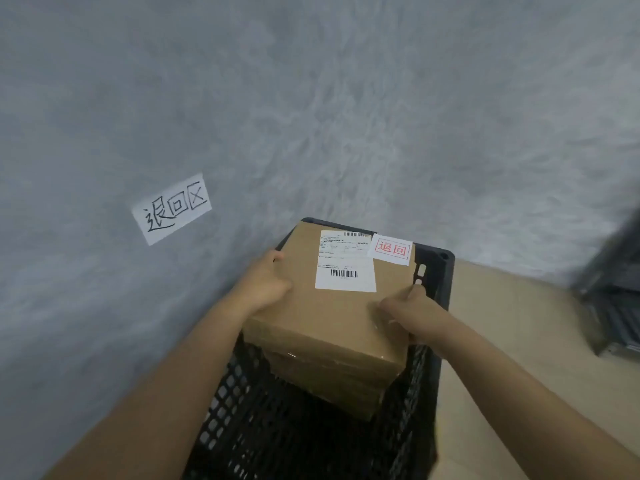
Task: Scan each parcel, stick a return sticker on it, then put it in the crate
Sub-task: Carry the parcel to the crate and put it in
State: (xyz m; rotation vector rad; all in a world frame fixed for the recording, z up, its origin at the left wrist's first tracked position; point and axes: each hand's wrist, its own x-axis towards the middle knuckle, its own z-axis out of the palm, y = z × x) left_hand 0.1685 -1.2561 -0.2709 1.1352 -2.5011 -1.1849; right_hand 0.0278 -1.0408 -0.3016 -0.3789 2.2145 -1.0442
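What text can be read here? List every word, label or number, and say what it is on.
"退回区": handwritten in black on the white paper sign stuck to the grey wall.
"退回": red print in a red frame on the return sticker on top of the parcel.
Shipping label on the same parcel: two barcodes and fine print, too small and blurred to read.
Black crate: no text visible.

The cardboard parcel (332,317) is plain brown. Its shipping label (346,268) is white with black barcodes and fine print; the return sticker (392,250) is white with 2 red characters in a red frame. The crate (429,344) is black, lattice-walled. The wall sign (172,207) is white with black handwriting; the wall (311,98) is mottled grey.
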